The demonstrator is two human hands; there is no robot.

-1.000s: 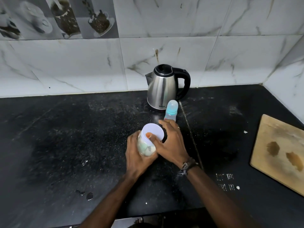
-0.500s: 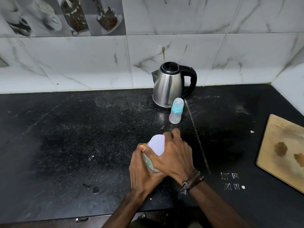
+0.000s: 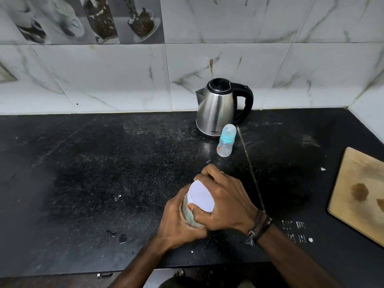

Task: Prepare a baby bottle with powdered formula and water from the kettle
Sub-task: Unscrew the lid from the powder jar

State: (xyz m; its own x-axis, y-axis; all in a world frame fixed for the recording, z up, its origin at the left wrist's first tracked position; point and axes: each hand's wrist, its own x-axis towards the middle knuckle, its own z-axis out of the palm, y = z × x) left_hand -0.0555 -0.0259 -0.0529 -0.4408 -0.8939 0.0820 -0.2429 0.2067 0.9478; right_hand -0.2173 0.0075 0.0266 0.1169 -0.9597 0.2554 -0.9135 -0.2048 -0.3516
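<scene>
I see a worn wooden cutting board [image 3: 359,194] far right on the speckled black stone counter [image 3: 93,173]. A steel kettle with black handle [image 3: 218,109] stands just behind the small clear baby bottle with teal collar [image 3: 226,143]. My left hand [image 3: 178,221] grips the glass jar [image 3: 188,215]; my right hand [image 3: 226,202] curls around its round white lid [image 3: 200,196].

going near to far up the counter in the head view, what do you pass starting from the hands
left hand and right hand gripping the jar → baby bottle → kettle → tiled wall
</scene>
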